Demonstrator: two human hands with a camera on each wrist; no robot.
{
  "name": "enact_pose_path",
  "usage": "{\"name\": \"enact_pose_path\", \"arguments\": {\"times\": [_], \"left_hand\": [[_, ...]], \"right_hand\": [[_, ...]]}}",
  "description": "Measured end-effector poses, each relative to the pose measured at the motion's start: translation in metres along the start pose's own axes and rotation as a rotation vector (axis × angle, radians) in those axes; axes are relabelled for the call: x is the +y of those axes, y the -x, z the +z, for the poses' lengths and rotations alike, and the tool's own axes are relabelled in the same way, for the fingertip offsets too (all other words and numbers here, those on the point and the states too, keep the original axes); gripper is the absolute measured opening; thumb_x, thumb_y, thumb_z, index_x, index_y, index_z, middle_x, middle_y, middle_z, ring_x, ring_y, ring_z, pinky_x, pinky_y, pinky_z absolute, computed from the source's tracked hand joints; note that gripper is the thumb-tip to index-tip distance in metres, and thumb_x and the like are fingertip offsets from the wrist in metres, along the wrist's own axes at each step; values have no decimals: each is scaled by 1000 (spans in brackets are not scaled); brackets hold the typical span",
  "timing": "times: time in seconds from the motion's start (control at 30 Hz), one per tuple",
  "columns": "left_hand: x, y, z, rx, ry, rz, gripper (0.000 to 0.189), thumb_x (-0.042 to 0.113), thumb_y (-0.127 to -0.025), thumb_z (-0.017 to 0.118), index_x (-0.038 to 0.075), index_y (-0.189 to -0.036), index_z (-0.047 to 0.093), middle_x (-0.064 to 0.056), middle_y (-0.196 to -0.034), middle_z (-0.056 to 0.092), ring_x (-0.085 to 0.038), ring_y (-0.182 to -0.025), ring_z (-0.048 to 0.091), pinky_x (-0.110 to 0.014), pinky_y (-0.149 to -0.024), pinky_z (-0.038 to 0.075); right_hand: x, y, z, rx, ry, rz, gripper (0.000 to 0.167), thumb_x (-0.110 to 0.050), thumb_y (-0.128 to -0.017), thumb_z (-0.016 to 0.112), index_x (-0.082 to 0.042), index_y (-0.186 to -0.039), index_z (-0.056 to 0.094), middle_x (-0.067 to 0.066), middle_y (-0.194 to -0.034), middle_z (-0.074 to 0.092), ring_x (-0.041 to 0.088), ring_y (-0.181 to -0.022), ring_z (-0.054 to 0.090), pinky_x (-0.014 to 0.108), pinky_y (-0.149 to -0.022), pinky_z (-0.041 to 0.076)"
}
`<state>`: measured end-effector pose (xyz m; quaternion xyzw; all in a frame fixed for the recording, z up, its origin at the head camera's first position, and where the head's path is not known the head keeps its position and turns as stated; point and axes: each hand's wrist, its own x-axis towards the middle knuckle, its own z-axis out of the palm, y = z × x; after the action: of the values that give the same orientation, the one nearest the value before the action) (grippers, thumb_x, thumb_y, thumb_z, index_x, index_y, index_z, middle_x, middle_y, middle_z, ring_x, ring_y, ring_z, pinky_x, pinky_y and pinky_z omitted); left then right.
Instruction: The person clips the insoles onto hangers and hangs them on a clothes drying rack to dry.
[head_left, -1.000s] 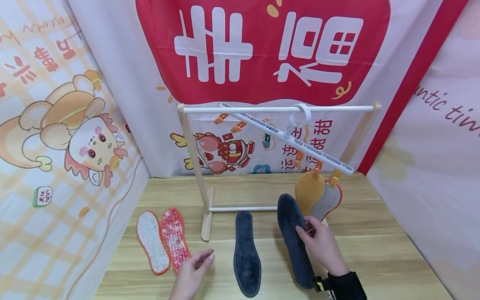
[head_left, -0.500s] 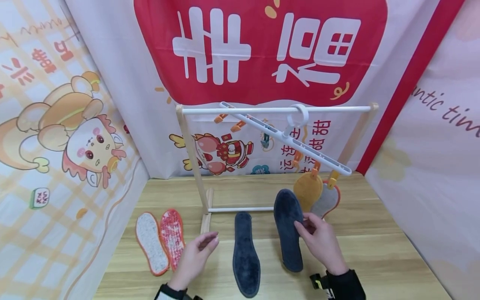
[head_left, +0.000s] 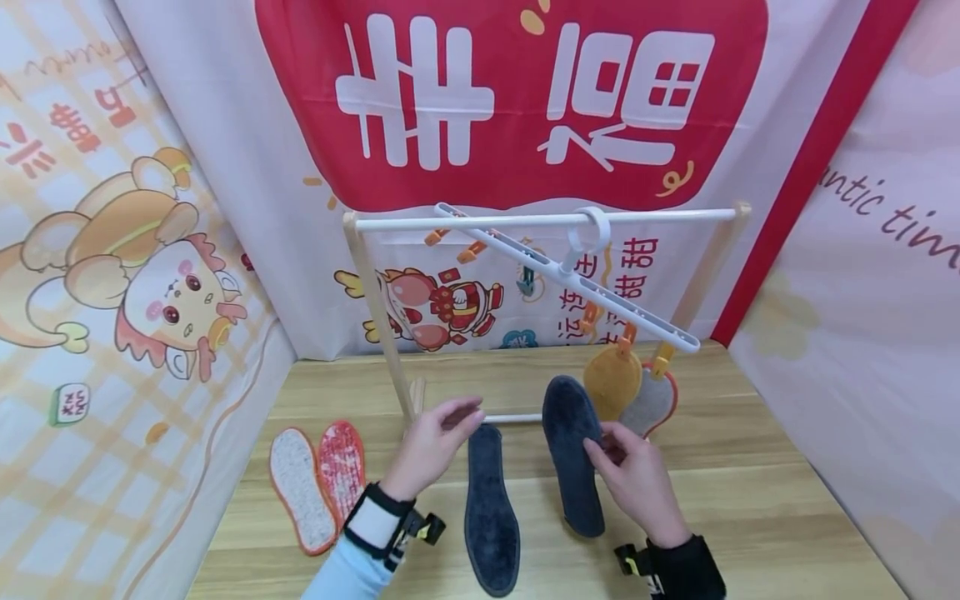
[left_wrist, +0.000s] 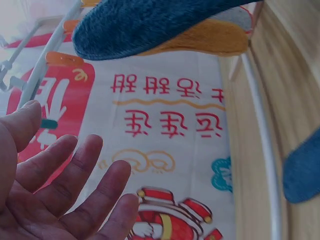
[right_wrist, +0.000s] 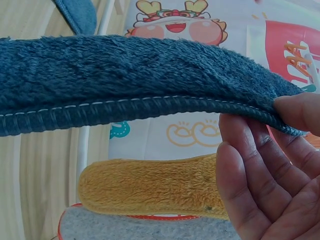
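My right hand (head_left: 637, 479) pinches the edge of a dark blue fuzzy insole (head_left: 572, 450), held upright above the table; the right wrist view shows thumb and fingers on its stitched rim (right_wrist: 165, 102). My left hand (head_left: 435, 442) holds nothing, its fingers loosely spread in the left wrist view, near the rack's left leg. Below and between the hands, a second dark blue insole (head_left: 491, 517) lies flat on the table. Behind the held insole, a yellow insole (head_left: 612, 382) and a grey insole with red trim (head_left: 651, 402) hang from orange clips on a white hanger (head_left: 600, 292).
The hanger hooks over the white top bar (head_left: 480, 222) of a wooden-legged rack. Orange clips (head_left: 471, 250) hang at its far left end. A white insole (head_left: 302, 490) and a red-and-white insole (head_left: 341, 467) lie on the table at left. Printed cloth surrounds the table.
My left hand has moved up and right, from beside the red-and-white insole toward the rack. The right hand has lifted its dark blue insole slightly and shifted it left.
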<state>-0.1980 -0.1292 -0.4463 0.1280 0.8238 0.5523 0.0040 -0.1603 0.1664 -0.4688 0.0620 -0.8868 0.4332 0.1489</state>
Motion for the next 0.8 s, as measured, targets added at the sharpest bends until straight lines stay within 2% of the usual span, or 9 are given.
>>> {"name": "enact_pose_path", "arguments": {"times": [0.2,0.43,0.57,0.8], "left_hand": [[34,-40,12,-25,-13,115,45,45,-97,60,13,-128,65,-3,-122,67,-14,-109,64,-33,-92,53],[67,-80,24,-99,-6,178,46,47,-97,60,15,-129,64,0,-122,67,-12,-110,63,-31,-94,51],[84,-99,30,-145,-18,188,45,46,-97,61,16,-130,64,3,-121,67,-11,-109,63,-33,-93,51],[105,-125,42,-207,8,158,47,44,-94,66,17,-133,63,7,-122,67,-9,-108,63,-31,-88,53]], "right_hand": [[0,-2,-1,14,-4,-5,12,-8,-91,73,-7,-102,70,-2,-79,66,11,-66,60,25,-59,53],[1,-4,-1,4,-15,26,12,-10,-91,73,-7,-103,70,-1,-80,66,11,-67,59,25,-60,52],[2,-5,-2,3,-18,30,13,-10,-92,72,-7,-104,70,0,-81,65,12,-67,59,24,-60,52],[4,-8,-6,11,-45,45,14,-11,-94,70,-6,-107,69,1,-83,66,13,-70,59,25,-60,51]]}}
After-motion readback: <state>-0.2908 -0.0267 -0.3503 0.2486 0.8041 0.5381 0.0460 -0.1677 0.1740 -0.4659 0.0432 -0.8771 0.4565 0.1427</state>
